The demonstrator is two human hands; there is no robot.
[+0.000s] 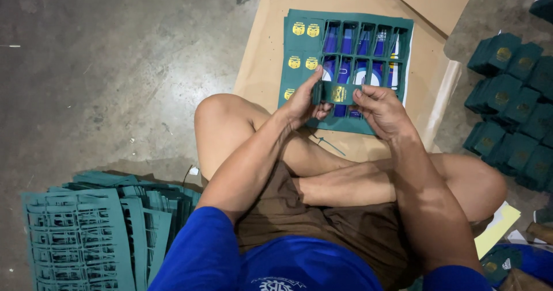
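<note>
Green card piece (337,93), small and flat with a gold round emblem on its face, sits between both hands just above the die-cut sheet, in front of the person's crossed legs.

Head view, looking down. Left hand (302,102): thumb and fingers closed in a pinch on the left end of the piece. Right hand (381,110): fingers curled, thumb and forefinger pinching the right end. The piece is held level, face up, and partly hides the sheet's lower middle.

Die-cut sheet (348,66): dark green card, rectangular, lying flat on brown cardboard (262,61). Its left columns carry uncut panels, each with a gold round emblem; the right columns are punched out, leaving a lattice of open windows through which blue and white print shows.

Right edge: stack of folded green boxes (510,107), each bearing a gold emblem, piled in rows on the floor. Lower left: heap of spent green lattice sheets (86,233), windows empty, fanned over one another on the concrete floor (115,66). A yellow paper corner (500,222) lies beside the right knee. A thin dark scrap lies on the cardboard near the left knee.
</note>
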